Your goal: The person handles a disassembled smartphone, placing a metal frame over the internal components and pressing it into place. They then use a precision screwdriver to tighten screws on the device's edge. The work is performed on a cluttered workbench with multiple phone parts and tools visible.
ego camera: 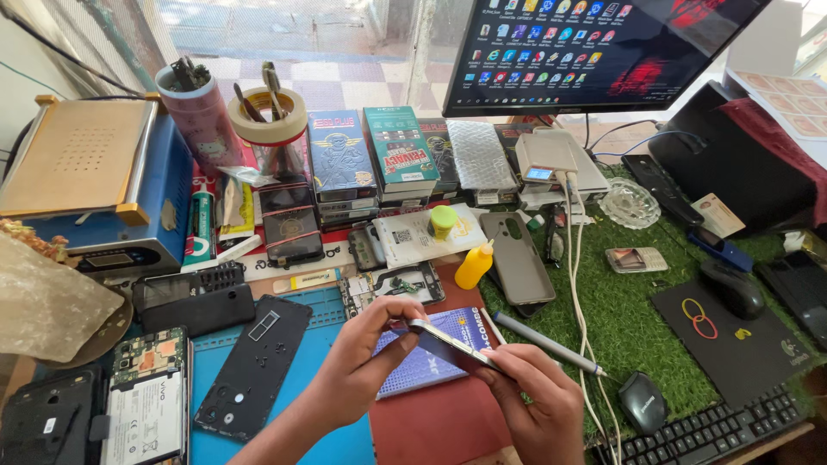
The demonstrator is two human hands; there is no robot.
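My left hand [357, 362] and my right hand [538, 400] hold a thin smartphone [452, 346] edge-on between them, above a blue box [431, 349] on the red mat [431, 426]. Left fingertips pinch the phone's upper end. The right hand grips its lower end. A black phone back frame [256, 364] lies on the blue mat [323, 314] to the left. An opened phone with its battery showing [146, 405] lies further left.
A yellow squeeze bottle [475, 265], a grey phone case [515, 257] and a grey stylus [550, 344] lie ahead. Stacked boxes [379, 159], a tape roll [268, 116] and a blue machine [95, 185] line the back. Monitor [594, 47], mouse [732, 288], keyboard [711, 426] are right.
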